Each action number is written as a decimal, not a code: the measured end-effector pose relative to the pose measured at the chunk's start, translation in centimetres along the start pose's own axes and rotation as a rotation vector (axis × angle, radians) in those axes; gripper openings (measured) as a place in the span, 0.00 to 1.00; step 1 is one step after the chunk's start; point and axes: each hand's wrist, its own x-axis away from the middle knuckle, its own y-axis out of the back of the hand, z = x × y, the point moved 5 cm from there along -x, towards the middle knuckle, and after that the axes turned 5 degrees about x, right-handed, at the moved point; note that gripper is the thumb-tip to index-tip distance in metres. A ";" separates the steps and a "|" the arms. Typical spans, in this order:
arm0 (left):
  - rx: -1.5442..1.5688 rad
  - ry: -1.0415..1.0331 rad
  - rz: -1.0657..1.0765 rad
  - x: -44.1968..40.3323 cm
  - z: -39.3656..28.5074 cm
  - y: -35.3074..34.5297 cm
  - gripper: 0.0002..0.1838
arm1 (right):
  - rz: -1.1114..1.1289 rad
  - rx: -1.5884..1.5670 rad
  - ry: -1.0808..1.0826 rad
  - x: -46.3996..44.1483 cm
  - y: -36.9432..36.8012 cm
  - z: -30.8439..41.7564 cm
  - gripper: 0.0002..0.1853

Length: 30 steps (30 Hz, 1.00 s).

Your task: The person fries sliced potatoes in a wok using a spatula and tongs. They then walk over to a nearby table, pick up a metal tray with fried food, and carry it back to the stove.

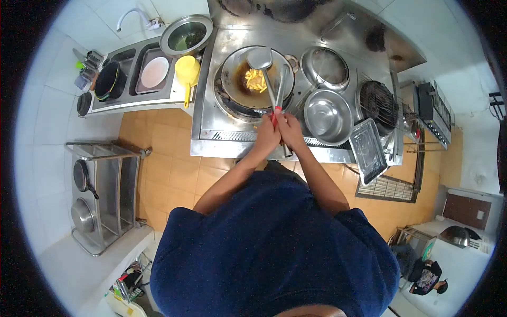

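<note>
A large wok [232,87] sits on the stove, with yellow-orange food pieces [255,80] in its middle. My left hand [268,132] is closed around the handle of a metal spatula [260,58], whose broad blade lies over the food's upper edge. Close beside it, my right hand [289,129] is closed on a second long metal utensil [282,87] with a red part near the fingers. The type of that utensil's tip is unclear. Both hands are near the wok's front rim, almost touching.
Right of the wok are a steel bowl [328,117], a round pan [325,67], a rectangular tray [368,150] and a wire grate [377,105]. To the left are a yellow ladle [187,73], a large pot [186,36] and a sink [141,87]. Another person [426,277] is at lower right.
</note>
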 end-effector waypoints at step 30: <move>0.707 0.502 -0.066 -4.8 7.4 6.9 0.20 | 0.131 0.362 0.137 4.6 9.2 -1.7 0.21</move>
